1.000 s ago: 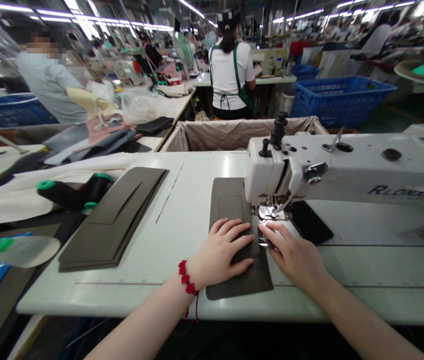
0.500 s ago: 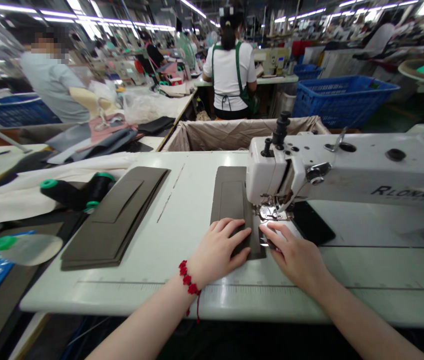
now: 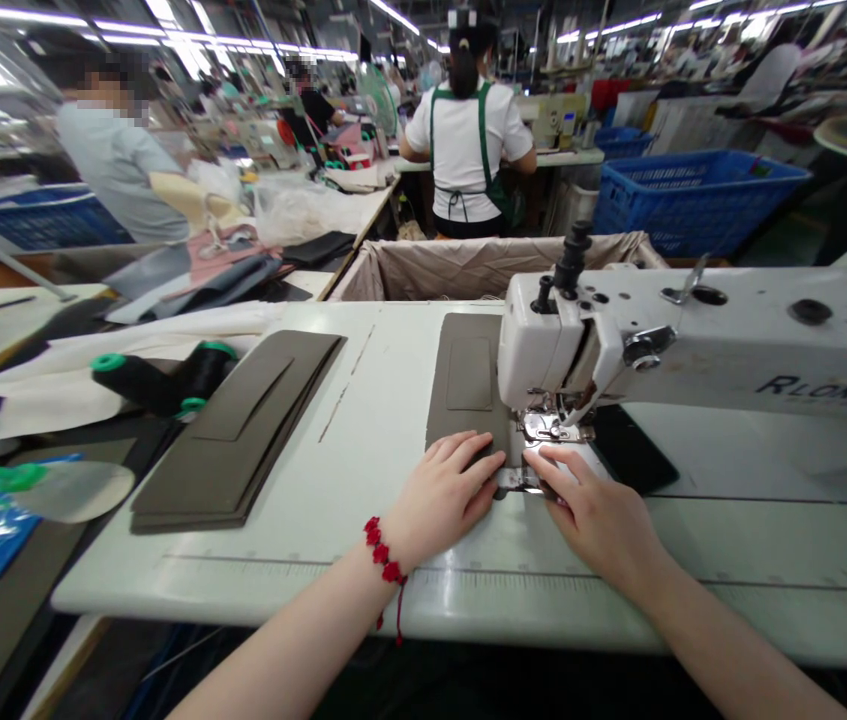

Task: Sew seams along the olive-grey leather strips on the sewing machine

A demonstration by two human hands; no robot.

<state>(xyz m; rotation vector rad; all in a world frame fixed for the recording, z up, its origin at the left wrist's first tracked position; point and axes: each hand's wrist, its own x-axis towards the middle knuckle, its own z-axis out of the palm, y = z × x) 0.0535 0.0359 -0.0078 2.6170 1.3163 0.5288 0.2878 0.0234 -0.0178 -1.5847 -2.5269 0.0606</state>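
A grey-brown flat panel [image 3: 470, 373] with a rectangular outline lies on the machine bed, its right edge under the presser foot of a white sewing machine [image 3: 543, 335]. My left hand [image 3: 449, 488], with a red bracelet at the wrist, rests flat on the panel's near end, fingers stretched out. Just right of it, my right hand [image 3: 589, 505] lies with fingers extended beside the metal needle plate [image 3: 556, 428]. Its fingertips touch the bed close to the panel's edge. Over to the left lies a stack of similar panels [image 3: 232, 440].
Black thread cones [image 3: 139, 383] with green ends stand left of the stack. A dark flat object [image 3: 634, 450] lies under the machine arm. Beyond the table are a fabric-lined bin [image 3: 442, 262], a blue basket [image 3: 693, 200] and co-workers.
The panel has slid away from me beneath the presser foot, and its near edge is now by my left fingers. Both hands stay in nearly the same place; the view has shifted slightly.
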